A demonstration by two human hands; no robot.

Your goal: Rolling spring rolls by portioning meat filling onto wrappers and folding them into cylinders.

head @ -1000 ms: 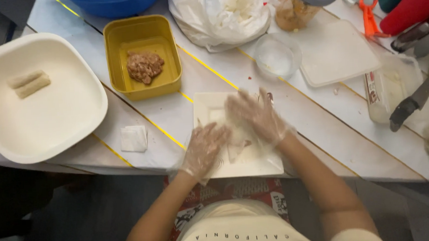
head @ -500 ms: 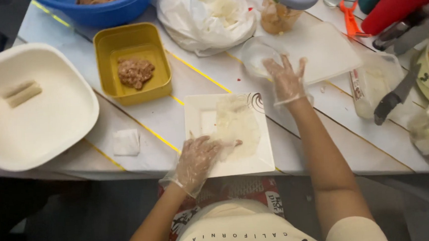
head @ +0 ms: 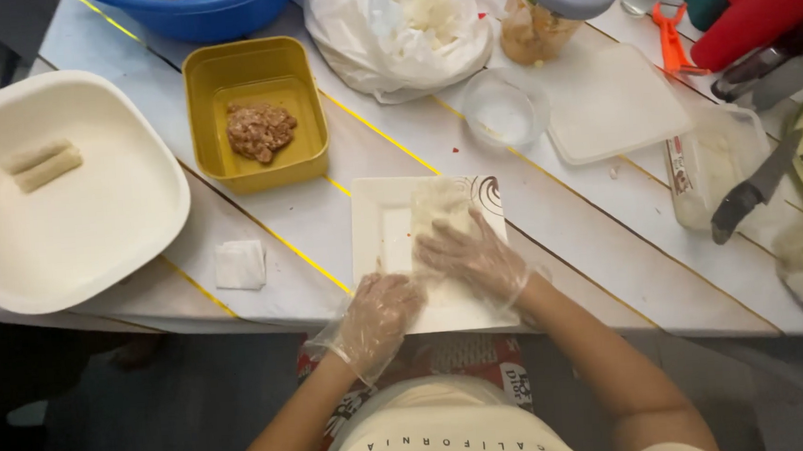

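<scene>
Change: right hand (head: 476,260) came back from the small clear bowl (head: 504,108) to the wrapper (head: 440,216) | Wrapper lay on square white plate (head: 376,241), lower centre of frame, under right fingers, spread flat | left hand (head: 376,315) fingers curled at plate's lower edge.

Two rolls (head: 42,167) (one white dish (head: 123,233))

Both hands are wearing thin, transparent disposable gloves and are reaching forward over the near edge of the tabletop. The left hand (head: 374,315) is lying palm down, fingers loosely curled, with the wrist bent. The right hand (head: 471,256) is lying flat just beside it, fingers spread and extended forward. Both forearms are bare and are converging from the torso toward the hands.
</scene>
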